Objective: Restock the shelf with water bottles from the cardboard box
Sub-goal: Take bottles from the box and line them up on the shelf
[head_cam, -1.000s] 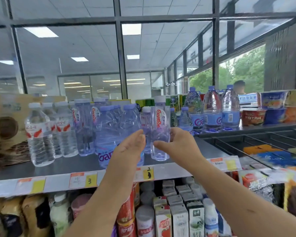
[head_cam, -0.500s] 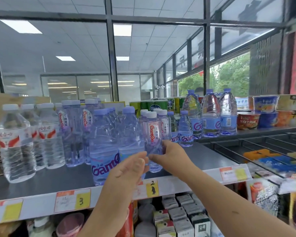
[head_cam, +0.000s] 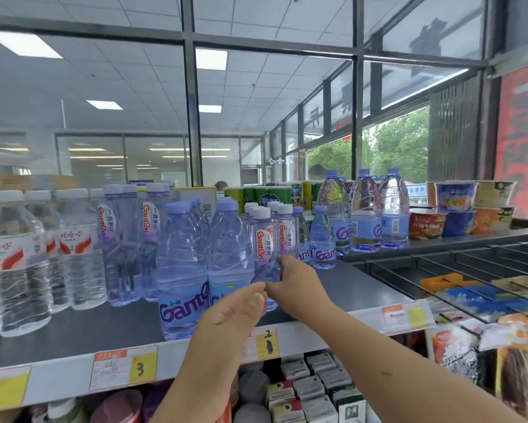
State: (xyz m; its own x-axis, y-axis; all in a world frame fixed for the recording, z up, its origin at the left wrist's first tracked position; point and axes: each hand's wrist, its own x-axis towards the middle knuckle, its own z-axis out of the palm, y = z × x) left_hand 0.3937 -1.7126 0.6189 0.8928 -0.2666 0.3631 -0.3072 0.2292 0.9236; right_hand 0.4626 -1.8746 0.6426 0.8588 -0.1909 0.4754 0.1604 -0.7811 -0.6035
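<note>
The right hand is wrapped round the lower half of a slim purple-capped bottle, fingers curled onto its front and thumb behind. The bottle stands upright near the front of the grey shelf, at the head of a row of like bottles and just right of two big bottles with purple lettering. The hands hide its foot, so I cannot tell whether it rests on the shelf. The left hand sits close by, lower and to the left, holding nothing, its fingers loose and pointing at the bottle's base; I cannot tell whether the fingertips touch it. The two hands are nearly together. Further left stand clear white-capped bottles with red and white labels. To the right, at the back, are three jugs and stacked noodle cups. A yellow price tag marked 2 hangs on the shelf edge below the hands, and small cartons fill the shelf underneath.
</note>
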